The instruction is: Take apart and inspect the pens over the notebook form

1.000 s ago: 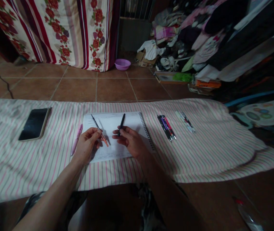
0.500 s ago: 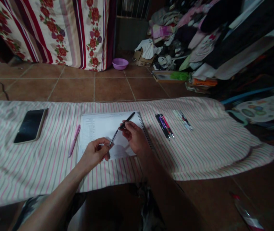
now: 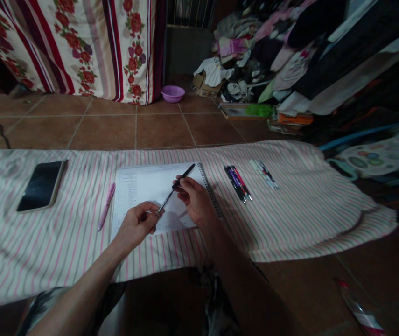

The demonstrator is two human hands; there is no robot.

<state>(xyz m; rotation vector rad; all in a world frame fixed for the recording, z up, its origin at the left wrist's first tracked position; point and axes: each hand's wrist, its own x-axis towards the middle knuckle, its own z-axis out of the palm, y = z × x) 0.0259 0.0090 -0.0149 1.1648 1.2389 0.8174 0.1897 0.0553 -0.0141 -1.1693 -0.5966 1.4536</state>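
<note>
My left hand (image 3: 140, 221) pinches the lower end of a slim pen (image 3: 165, 201) with a pale, silvery length. Its dark upper part is held between the fingertips of my right hand (image 3: 194, 198), and the black tip sticks out up and to the right. The pen slants above an open spiral notebook (image 3: 153, 179) with a white page and printed lines along its left side. Whether the dark and pale parts are joined is hard to make out. Left of the notebook lies a pink pen (image 3: 106, 207).
A striped cloth (image 3: 304, 205) covers the low table. On it lie a phone (image 3: 41, 185) at the left, a bunch of several dark and coloured pens (image 3: 237, 183), and lighter pens (image 3: 265, 174) farther right. A purple basin (image 3: 173, 94) stands on the tiled floor behind.
The view has shifted slightly, so the table's contents sit a little farther left. Both hands keep nearly the same hold on the pen.
</note>
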